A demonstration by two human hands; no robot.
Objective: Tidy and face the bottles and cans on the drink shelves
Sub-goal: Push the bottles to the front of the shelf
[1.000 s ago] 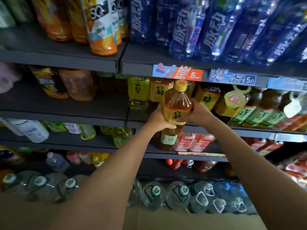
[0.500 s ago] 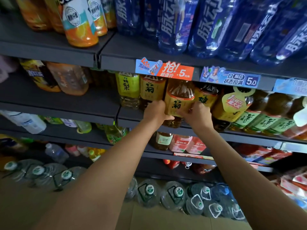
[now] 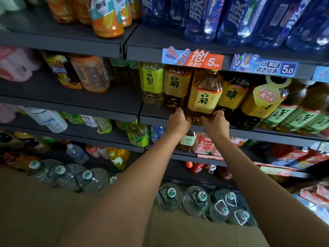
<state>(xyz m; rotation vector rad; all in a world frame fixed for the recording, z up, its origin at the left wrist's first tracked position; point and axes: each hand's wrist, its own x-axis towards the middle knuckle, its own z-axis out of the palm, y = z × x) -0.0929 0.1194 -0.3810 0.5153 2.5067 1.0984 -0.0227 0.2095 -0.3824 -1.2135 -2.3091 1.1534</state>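
Left hand (image 3: 178, 120) and right hand (image 3: 215, 123) grip the base of the amber tea bottle (image 3: 203, 97), best seated flush on the shelf (image 3: 156, 114), label kept facing outward

A big amber tea bottle (image 3: 203, 97) with a yellow label stands upright at the front edge of the second dark shelf (image 3: 99, 111), label facing out. It sits between a matching yellow-labelled bottle (image 3: 175, 86) on its left and a darker tea bottle (image 3: 231, 95) on its right.
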